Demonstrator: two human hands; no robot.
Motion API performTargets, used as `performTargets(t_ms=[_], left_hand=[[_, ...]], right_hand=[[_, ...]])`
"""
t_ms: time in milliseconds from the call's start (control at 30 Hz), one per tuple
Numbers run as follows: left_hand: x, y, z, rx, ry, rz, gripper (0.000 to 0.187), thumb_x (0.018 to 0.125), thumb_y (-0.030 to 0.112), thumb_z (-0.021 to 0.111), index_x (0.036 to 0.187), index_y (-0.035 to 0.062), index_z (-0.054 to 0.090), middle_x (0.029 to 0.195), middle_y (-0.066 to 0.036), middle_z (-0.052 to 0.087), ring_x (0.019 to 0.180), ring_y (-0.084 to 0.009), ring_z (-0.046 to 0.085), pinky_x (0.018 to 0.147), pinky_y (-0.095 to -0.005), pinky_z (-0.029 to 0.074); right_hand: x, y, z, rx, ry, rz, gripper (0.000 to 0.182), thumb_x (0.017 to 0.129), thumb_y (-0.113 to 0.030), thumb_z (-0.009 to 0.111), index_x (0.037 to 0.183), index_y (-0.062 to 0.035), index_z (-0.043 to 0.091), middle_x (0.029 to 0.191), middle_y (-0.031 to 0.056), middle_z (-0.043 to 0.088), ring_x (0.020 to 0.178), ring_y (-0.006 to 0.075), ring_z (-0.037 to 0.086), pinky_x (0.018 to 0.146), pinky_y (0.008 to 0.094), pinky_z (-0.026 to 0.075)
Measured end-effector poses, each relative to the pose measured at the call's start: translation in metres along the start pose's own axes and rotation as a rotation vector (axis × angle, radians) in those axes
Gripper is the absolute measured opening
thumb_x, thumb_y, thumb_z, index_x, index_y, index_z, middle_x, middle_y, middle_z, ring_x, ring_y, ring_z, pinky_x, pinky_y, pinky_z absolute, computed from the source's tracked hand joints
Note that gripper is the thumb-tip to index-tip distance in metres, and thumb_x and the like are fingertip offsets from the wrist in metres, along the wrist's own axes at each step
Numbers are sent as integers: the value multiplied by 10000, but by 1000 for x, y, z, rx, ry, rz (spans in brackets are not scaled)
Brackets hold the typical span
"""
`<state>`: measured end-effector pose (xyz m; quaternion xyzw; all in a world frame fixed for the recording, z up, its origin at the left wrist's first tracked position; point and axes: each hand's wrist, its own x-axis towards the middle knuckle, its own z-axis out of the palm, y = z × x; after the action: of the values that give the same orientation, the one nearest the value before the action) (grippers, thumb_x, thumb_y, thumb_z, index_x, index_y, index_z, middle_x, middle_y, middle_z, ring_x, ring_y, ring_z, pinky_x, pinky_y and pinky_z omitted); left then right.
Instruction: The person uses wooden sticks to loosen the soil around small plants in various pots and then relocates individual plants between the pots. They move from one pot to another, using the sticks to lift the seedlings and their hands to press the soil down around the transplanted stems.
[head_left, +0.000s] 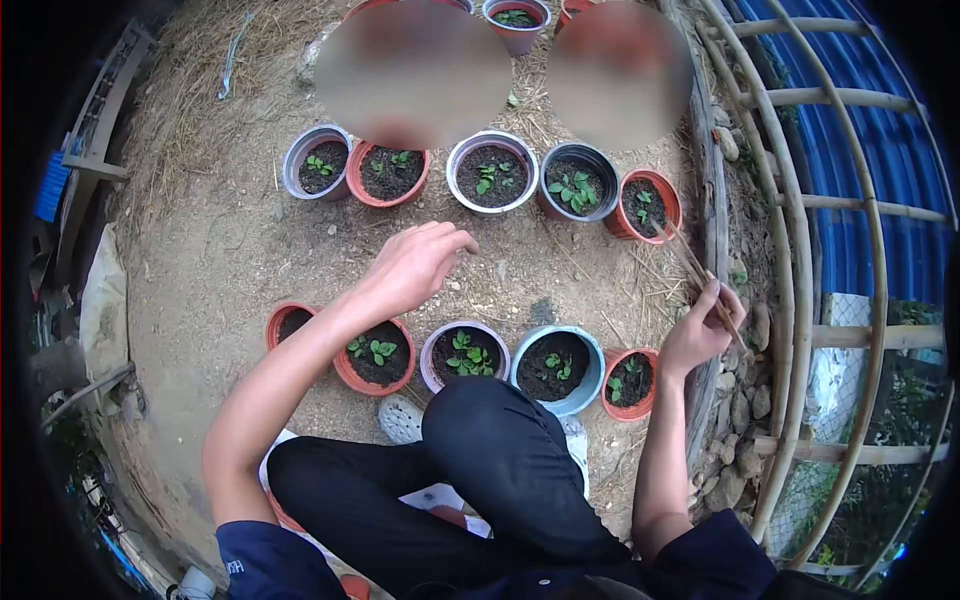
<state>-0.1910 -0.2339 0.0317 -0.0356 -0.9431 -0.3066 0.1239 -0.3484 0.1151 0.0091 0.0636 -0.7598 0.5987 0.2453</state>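
I squat over two rows of seedling pots on bare soil. My right hand grips thin wooden sticks whose tips reach the red pot at the right end of the far row. My left hand hovers with loosely curled fingers, holding nothing, between the rows and above a red pot with a green seedling. Next to it in the near row stand a grey pot, a light blue pot and a small red pot.
The far row holds a grey pot, a red pot, a white-rimmed pot and a dark pot. Dry straw lies at the back left. A curved bamboo frame and stones border the right side.
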Motion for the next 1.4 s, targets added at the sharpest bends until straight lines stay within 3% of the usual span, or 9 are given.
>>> performTargets(t_ms=[100, 200, 333, 467, 667, 800, 1033, 1167, 1400], left_hand=[[-46, 5, -57, -144, -205, -478, 154, 951, 190, 757, 972, 40, 724, 724, -115, 701, 677, -290, 707, 661, -440, 542], [-107, 45, -121, -73, -64, -774, 379, 1017, 363, 705, 883, 10, 729, 683, -174, 682, 635, -336, 705, 601, -457, 515], [-207, 151, -185, -147, 164, -898, 394, 986, 120, 667, 1370, 29, 653, 1196, -195, 720, 1158, -400, 668, 1021, -485, 508], [-319, 293, -193, -8, -44, -1145, 627, 984, 313, 710, 1520, 49, 522, 1481, -296, 538, 1392, -448, 506, 1170, -521, 415], [-394, 397, -248, -1253, -235, -1692, 911, 1030, 657, 560, 1638, 9, 360, 1612, -251, 474, 1497, -353, 463, 1230, -486, 370], [-415, 382, -278, -1325, -742, -1718, 846, 1014, 687, 559, 1494, -10, 565, 1443, -197, 649, 1354, -344, 610, 1094, -570, 511], [-400, 340, -338, -574, -570, -1459, 581, 1028, 517, 616, 1123, -38, 761, 1014, -209, 790, 1001, -328, 763, 891, -464, 562], [-413, 285, -384, -696, -304, -1385, 461, 1059, 414, 595, 1058, -17, 758, 945, -235, 759, 901, -331, 736, 853, -437, 524], [-402, 113, -518, -539, -612, -1231, 439, 1010, 393, 690, 836, -10, 705, 743, -197, 675, 685, -254, 622, 686, -448, 486]], right_hand=[[-62, -65, 12, -208, -406, -481, 262, 967, 73, 718, 1214, -9, 688, 1157, 188, 748, 1009, 279, 761, 877, 362, 640], [-102, -139, 12, -260, -764, -563, 393, 834, -23, 758, 1217, -107, 766, 1216, 131, 745, 1023, 270, 765, 832, 363, 625], [-128, -212, -23, -481, -965, -431, 477, 859, -51, 685, 1324, -156, 716, 1237, 88, 708, 1060, 266, 727, 855, 387, 598], [-129, -295, -82, -691, -1239, -401, 556, 845, -73, 668, 1387, -196, 657, 1240, 70, 682, 1134, 280, 683, 915, 433, 567], [-129, -435, -83, -624, -1421, -272, 484, 853, -103, 712, 1327, -199, 680, 1207, 83, 702, 1121, 300, 702, 889, 437, 575], [-138, -486, -32, -457, -1477, -124, 353, 901, -111, 692, 1251, -154, 704, 1111, 105, 702, 998, 353, 713, 817, 470, 581], [-170, -513, 69, -546, -1498, -119, 239, 967, -183, 654, 1187, -139, 737, 1132, 140, 732, 993, 364, 736, 824, 488, 586], [-193, -525, 102, -623, -1539, -77, 227, 964, -160, 627, 1164, -142, 733, 1156, 146, 729, 1010, 354, 745, 817, 488, 592], [-237, -582, 178, -782, -1276, 29, 203, 942, -142, 658, 1134, -99, 712, 1045, 147, 704, 966, 364, 740, 800, 487, 596]])
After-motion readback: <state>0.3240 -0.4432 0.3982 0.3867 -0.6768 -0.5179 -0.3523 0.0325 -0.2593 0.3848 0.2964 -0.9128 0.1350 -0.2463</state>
